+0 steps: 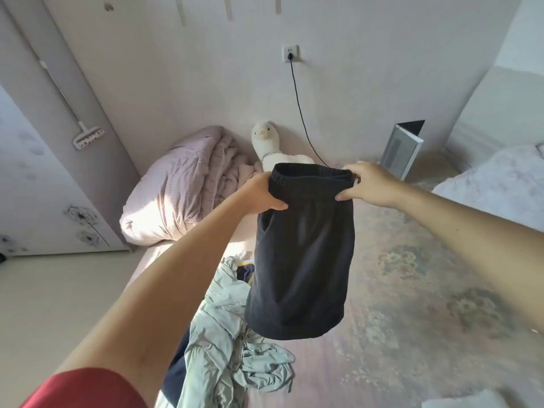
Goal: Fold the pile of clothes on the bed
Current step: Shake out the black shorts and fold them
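Your left hand (pixel 259 192) and right hand (pixel 368 184) each pinch the waistband of the black shorts (pixel 300 260), held aloft so they hang flat for folding | clothes pile (pixel 229 334) waits beneath on the bed (pixel 412 290).

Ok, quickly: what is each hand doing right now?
Left hand: grips the waistband of the black shorts.
Right hand: grips the waistband's other end.

Both arms outstretched; left hand (pixel 260 192), right hand (pixel 372 184) gripping.
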Demonstrator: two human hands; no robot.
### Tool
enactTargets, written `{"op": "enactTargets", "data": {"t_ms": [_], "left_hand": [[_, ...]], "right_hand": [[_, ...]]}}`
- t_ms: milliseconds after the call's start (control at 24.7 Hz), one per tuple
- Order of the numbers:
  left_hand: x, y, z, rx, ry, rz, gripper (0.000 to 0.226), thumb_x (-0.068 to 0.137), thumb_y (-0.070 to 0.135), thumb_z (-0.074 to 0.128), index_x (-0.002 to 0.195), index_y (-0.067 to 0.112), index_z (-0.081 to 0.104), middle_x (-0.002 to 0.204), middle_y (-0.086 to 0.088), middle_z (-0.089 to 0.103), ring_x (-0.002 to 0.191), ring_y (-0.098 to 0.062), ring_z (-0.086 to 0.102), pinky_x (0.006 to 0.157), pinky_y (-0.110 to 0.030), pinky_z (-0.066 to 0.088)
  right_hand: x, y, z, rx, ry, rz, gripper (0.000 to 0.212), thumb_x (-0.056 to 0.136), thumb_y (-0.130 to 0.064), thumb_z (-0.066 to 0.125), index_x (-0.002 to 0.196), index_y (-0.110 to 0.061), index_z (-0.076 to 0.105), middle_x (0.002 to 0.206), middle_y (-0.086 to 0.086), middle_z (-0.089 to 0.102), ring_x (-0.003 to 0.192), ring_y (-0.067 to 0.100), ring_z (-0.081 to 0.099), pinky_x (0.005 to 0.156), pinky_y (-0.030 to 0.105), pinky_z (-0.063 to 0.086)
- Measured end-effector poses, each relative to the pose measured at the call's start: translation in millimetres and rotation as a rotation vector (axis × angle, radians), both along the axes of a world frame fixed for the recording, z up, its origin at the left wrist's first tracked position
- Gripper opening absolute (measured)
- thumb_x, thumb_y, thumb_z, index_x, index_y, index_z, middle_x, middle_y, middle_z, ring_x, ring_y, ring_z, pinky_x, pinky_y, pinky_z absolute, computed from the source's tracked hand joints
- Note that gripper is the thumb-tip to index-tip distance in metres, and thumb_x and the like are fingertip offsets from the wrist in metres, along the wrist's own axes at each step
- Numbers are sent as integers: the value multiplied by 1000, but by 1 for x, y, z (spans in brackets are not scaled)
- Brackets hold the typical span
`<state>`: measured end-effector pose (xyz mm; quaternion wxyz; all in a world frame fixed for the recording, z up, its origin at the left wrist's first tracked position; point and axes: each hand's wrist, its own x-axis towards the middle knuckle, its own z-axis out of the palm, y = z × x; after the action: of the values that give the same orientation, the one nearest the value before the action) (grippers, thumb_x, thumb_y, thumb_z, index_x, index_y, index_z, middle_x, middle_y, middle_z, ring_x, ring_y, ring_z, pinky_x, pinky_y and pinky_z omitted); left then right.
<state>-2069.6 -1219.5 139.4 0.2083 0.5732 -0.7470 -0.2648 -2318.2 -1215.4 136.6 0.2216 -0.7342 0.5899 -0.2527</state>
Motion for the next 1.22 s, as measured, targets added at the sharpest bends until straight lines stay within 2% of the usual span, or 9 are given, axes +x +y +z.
{"op": "enactTargets", "data": {"t_ms": [122, 243, 365, 486, 729, 891, 972, 1094, 1216], "left_hand": [[-31, -35, -83, 5, -24, 68, 63, 71, 10, 79, 128, 8, 53, 122, -10, 61, 116, -25, 54, 88, -27, 41], [-58, -64, -140, -101, 37, 111, 56, 72, 7, 77, 123, 4, 55, 119, -13, 62, 113, -27, 54, 87, -26, 39], [-77, -70, -185, -204, 66, 66, 28, 76, 3, 69, 98, -4, 55, 97, -17, 58, 89, -33, 54, 66, -28, 32], [-91, -53, -243, -223, -18, -11, 22, 77, -2, 63, 95, -6, 51, 96, -22, 54, 89, -37, 49, 71, -35, 34], [-109, 41, -443, -27, -339, -268, 27, 68, 2, 72, 92, -1, 60, 95, -18, 57, 89, -35, 56, 66, -44, 49], [-128, 112, -553, 110, -800, -558, 34, 42, 29, 86, 69, 28, 66, 62, 5, 58, 51, -15, 57, 42, -21, 41], [-136, 134, -586, 184, -847, -616, 29, 51, 35, 84, 73, 31, 66, 66, 6, 61, 57, -11, 59, 46, -21, 43], [-147, 146, -604, 277, -792, -604, 28, 40, 53, 83, 53, 36, 64, 50, 14, 54, 46, 1, 50, 39, -14, 38], [-166, 162, -603, 285, -716, -653, 34, 32, 51, 85, 52, 34, 63, 46, 12, 50, 38, -2, 47, 33, -15, 33]], "right_hand": [[-10, -27, -89, 172, -153, -111, 29, 78, 1, 70, 104, -7, 61, 89, 18, 64, 55, 13, 63, 49, 24, 52], [-27, -55, -150, 53, -199, -199, 32, 79, 3, 65, 110, -7, 60, 105, 16, 63, 86, 23, 61, 75, 30, 49], [-52, -63, -193, -41, -199, -174, 28, 81, -6, 65, 104, -20, 59, 106, 3, 61, 91, 13, 52, 70, 19, 37], [-76, -45, -250, -11, -207, -106, 36, 76, 1, 66, 99, -24, 55, 105, 0, 53, 95, 15, 52, 75, 19, 40], [-107, 51, -444, 323, 76, 68, 44, 77, 5, 65, 112, -15, 49, 120, -1, 40, 91, 24, 53, 76, 36, 44], [-109, 123, -548, 562, 312, 198, 49, 74, 13, 44, 115, -15, 43, 112, -4, 32, 86, 21, 44, 69, 23, 38], [-109, 147, -578, 584, 473, 177, 60, 74, 14, 40, 124, -19, 38, 128, -2, 30, 98, 20, 46, 70, 26, 36], [-116, 168, -609, 678, 550, 120, 74, 79, 18, 41, 141, -21, 32, 158, -3, 6, 132, 24, 35, 91, 33, 42], [-125, 172, -616, 613, 528, 39, 54, 88, 5, 46, 137, -16, 41, 160, 0, -1, 140, 24, 25, 98, 32, 40]]}}
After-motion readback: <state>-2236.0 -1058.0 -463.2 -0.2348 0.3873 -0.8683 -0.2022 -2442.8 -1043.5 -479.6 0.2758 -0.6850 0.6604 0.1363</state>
